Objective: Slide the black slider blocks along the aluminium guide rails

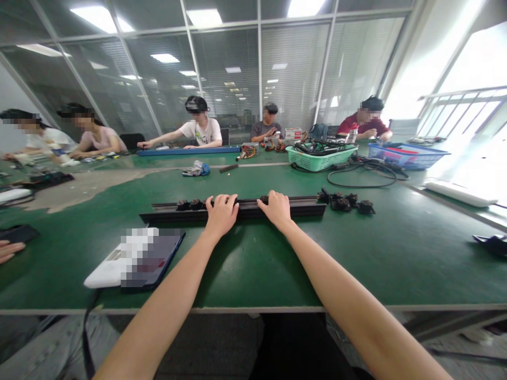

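Observation:
A long black rail (304,210) with a channel along it lies crosswise on the green table in front of me. My left hand (222,212) curls over its middle, fingers around a small black part that is mostly covered. A short way to the right, my right hand (277,208) has thumb and fingers on another small black part (263,199) at the channel. Left of my hands, several like black parts (188,205) sit along the rail. Beyond its right end is a loose cluster of black parts (344,201).
A white device (113,264) and a dark phone-like slab (168,258) lie at the near left. Further back stand a green basket (317,161) of cables, a blue basket (420,158) and a black cable (364,184). Several people sit opposite; another person's hand (10,250) shows at left.

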Demonstrator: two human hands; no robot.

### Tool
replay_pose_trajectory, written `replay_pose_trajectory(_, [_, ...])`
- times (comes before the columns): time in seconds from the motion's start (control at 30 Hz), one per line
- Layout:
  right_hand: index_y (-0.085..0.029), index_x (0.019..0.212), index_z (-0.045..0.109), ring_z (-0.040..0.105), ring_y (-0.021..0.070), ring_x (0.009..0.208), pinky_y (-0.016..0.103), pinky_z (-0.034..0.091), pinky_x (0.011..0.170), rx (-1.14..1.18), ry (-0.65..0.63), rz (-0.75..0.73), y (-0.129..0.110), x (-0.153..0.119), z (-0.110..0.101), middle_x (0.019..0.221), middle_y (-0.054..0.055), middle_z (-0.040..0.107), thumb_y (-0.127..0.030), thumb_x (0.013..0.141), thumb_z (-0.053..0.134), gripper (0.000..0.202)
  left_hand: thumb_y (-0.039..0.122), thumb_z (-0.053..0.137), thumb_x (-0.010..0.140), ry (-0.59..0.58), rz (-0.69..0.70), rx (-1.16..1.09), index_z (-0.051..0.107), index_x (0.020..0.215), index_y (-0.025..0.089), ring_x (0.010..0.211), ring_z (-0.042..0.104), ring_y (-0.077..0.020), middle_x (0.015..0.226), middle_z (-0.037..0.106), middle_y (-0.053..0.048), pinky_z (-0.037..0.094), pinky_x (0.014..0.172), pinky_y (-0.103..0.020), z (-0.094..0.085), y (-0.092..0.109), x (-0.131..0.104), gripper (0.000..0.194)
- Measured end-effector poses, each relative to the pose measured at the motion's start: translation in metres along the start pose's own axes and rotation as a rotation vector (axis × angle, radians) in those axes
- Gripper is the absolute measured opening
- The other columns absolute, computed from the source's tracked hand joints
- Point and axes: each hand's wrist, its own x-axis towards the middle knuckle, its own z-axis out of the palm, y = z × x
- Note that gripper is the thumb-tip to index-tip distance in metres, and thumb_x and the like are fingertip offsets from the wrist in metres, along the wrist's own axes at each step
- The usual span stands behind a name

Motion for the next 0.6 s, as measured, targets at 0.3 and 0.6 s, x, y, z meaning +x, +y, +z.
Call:
replay_pose_trajectory(0.3, [-0.015, 0.103, 0.063, 0.067, 0.0291, 0.106, 0.036, 0.043, 0.09, 0.029, 0.002, 0.002, 0.0027, 0.0024, -0.0006, 0.108, 0.017, 0.074, -0.044, 0.099, 0.055, 0.031, 0.033, 0.036, 0.104, -0.001, 0.002, -0.002, 0.062, 0.136, 0.023, 0.13, 0.052, -0.0313, 0.13, 0.067, -0.015, 0.023, 0.118, -0.057, -0.0007, -0.0006, -0.0001, 0.043])
replay_pose_trajectory(0.6, [-0.014, 0.103, 0.064, 0.067, 0.0288, 0.106, 0.035, 0.045, 0.089, 0.012, -0.008, 0.005, 0.006, 0.0036, -0.0039, 0.109, 0.018, 0.074, -0.041, 0.099, 0.054, 0.029, 0.033, 0.036, 0.104, 0.004, 0.004, -0.001, 0.062, 0.136, 0.023, 0.13, 0.052, -0.0313, 0.129, 0.067, -0.015, 0.023, 0.118, -0.057, 0.0006, -0.0013, 0.0, 0.042])
